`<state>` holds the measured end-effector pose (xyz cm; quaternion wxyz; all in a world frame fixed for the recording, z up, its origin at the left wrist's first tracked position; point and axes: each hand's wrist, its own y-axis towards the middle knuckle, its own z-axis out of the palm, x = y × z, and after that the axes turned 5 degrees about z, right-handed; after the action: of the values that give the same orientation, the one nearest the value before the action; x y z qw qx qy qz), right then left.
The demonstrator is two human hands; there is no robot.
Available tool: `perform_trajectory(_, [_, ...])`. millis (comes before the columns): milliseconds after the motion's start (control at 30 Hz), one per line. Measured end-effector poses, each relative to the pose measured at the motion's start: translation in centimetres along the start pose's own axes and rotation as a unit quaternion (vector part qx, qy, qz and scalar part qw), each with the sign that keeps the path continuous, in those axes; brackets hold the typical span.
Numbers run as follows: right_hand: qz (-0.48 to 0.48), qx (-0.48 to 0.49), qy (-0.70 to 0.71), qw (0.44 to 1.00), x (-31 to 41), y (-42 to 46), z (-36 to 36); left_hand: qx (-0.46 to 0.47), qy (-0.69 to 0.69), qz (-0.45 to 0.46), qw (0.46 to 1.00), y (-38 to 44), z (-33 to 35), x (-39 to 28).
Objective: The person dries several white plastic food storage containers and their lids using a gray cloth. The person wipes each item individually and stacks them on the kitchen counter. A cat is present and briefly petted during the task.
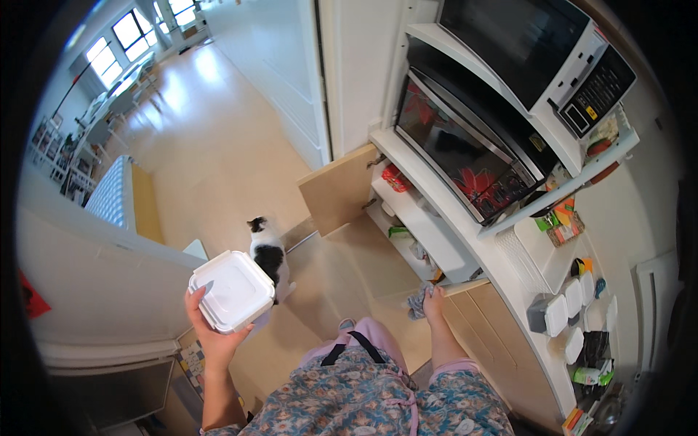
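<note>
In my left hand (pixel 215 327) is a square food storage container with a white clip-on lid (pixel 233 290), its lid facing up. My fingers and thumb wrap its near side, and the body below the lid is mostly hidden. A crumpled grey cloth (pixel 419 303) is bunched in my right hand (pixel 434 304), which is at the top edge of an open wooden cabinet door (pixel 480 321). Whether that hand also grips the door, I cannot tell. Behind the doors, the low cabinet's white shelf (pixel 431 223) shows, with a red package (pixel 396 179) on it and bagged goods lower down.
A black-and-white cat (pixel 271 256) is on the floor just beyond the container. Another cabinet door (pixel 343 191) swings out ahead. On the counter at right are a toaster oven (pixel 463 147) below a microwave (pixel 523 49), a white basket (pixel 540 256) and several lidded canisters (pixel 556 315).
</note>
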<state>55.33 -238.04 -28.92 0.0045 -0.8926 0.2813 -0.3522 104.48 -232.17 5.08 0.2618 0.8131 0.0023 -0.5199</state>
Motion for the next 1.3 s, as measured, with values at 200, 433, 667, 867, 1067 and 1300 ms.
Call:
perform_trajectory(200, [0.244,0.157,0.674,0.679,3.7,-0.2,-4.1,0.094,-0.059,0.002,0.994,1.3,8.9,1.5])
perform_trajectory(433, [0.02,0.186,0.668,0.72,21.3,-7.2,-21.5,0.24,-0.107,0.224,0.939,0.7,21.4,-2.7])
perform_trajectory(667, [-0.297,-0.071,0.055,0.951,21.6,-15.0,-24.5,0.257,-0.149,0.391,0.871,-5.2,31.4,-9.4])
perform_trajectory(867, [-0.372,-0.085,0.072,0.922,15.5,-13.3,-35.3,0.283,-0.209,0.395,0.849,-12.4,35.1,-17.4])
perform_trajectory(1067, [-0.248,-0.078,0.101,0.96,0.9,-12.5,-42.0,0.341,-0.236,0.414,0.81,-18.5,37.4,-22.8])
perform_trajectory(1300, [-0.092,-0.198,0.254,0.942,-3.1,-14.0,-49.7,0.3,-0.278,0.359,0.839,-24.9,38.8,-25.3])
